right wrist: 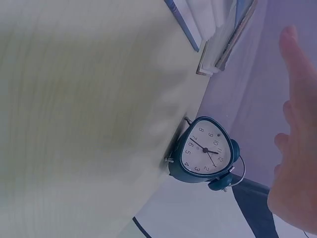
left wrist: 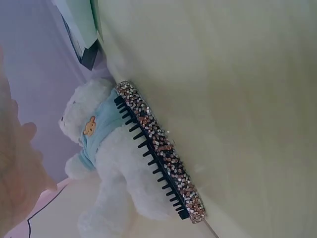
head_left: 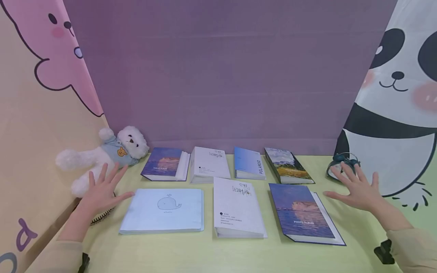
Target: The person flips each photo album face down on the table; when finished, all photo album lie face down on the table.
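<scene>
We hold both hands spread, gripping nothing: left hand (head_left: 102, 191) at lower left over the beaded comb (left wrist: 158, 148), right hand (head_left: 358, 187) at right just before the alarm clock (right wrist: 205, 153).

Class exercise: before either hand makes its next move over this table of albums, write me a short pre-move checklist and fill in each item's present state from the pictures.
1. Left hand free, fingers spread, holding nothing: ok.
2. Right hand free, fingers spread, holding nothing: ok.
3. Beaded comb located, lying on the table beside the plush bear, under the left hand: ok.
4. Alarm clock standing upright just beyond the right hand: ok.
5. Whale album and front photo album lying flat and closed between the hands: ok.
6. Whether either hand touches the table: cannot tell.
</scene>
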`<state>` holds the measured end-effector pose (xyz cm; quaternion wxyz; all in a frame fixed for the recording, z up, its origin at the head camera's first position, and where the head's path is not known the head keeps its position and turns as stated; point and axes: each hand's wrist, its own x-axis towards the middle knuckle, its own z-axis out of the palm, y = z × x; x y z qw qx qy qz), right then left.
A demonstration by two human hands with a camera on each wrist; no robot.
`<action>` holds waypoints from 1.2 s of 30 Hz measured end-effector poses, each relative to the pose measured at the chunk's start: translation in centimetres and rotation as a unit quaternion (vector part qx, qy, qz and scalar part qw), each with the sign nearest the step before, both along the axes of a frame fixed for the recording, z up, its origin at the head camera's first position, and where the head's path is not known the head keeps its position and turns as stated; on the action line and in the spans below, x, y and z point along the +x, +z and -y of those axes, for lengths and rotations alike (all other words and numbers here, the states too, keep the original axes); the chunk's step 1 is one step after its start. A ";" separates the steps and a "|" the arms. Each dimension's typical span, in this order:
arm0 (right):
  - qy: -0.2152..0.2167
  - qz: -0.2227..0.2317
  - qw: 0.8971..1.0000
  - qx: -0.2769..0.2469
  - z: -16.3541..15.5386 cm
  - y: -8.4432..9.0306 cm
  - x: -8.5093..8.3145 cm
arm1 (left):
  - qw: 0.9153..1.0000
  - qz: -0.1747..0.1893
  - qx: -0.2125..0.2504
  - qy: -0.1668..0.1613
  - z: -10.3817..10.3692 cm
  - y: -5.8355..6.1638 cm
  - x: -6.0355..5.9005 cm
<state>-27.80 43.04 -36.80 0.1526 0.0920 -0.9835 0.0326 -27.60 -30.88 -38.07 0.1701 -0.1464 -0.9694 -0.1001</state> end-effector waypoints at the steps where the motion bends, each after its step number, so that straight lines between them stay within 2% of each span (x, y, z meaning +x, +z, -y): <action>1: 0.000 0.001 1.000 0.000 0.0 0.0 0.0 | 1.000 0.002 0.000 -0.001 0.0 0.0 -0.1; 9: 0.003 0.013 1.000 -0.007 0.2 0.4 -0.2 | 0.999 0.031 0.016 -0.012 -0.3 0.2 -0.5; 12: 0.012 0.039 0.999 -0.019 0.3 0.9 -0.5 | 0.999 0.037 0.021 -0.014 -0.6 0.7 -0.8; 16: 0.032 0.066 0.996 -0.041 0.7 1.8 -0.7 | 0.999 0.027 0.029 -0.022 -1.4 1.7 -1.2; 20: 0.060 0.047 0.995 -0.059 1.4 2.6 -0.9 | 0.998 0.018 0.056 -0.033 -2.9 2.3 -2.0; 29: 0.087 -0.038 0.993 -0.065 3.0 3.0 -2.0 | 0.990 0.048 0.110 -0.068 -7.2 3.6 -4.2; 33: 0.100 -0.053 0.991 -0.067 3.7 3.1 -2.4 | 0.986 0.044 0.134 -0.095 -9.3 4.1 -5.0; 36: 0.104 -0.052 0.991 -0.069 4.2 3.3 -2.6 | 0.978 0.047 0.162 -0.118 -10.8 4.3 -5.8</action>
